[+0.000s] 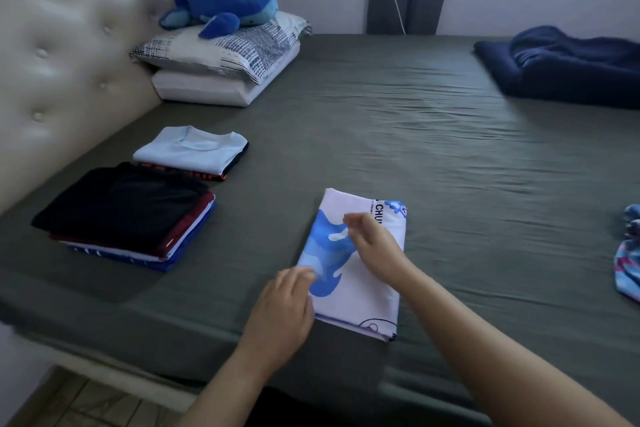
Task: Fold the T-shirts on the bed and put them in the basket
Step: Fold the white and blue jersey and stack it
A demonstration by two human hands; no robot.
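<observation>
Two hands work one folded white-and-blue T-shirt (360, 288) near the bed's (433, 135) front edge, its long axis running away from the person. Left hand (282, 310) rests at its near-left edge, fingers loosely bent; right hand (375, 246) lies on top, fingers relaxed, gripping nothing. Two folded stacks lie to the left; no basket shows.
</observation>
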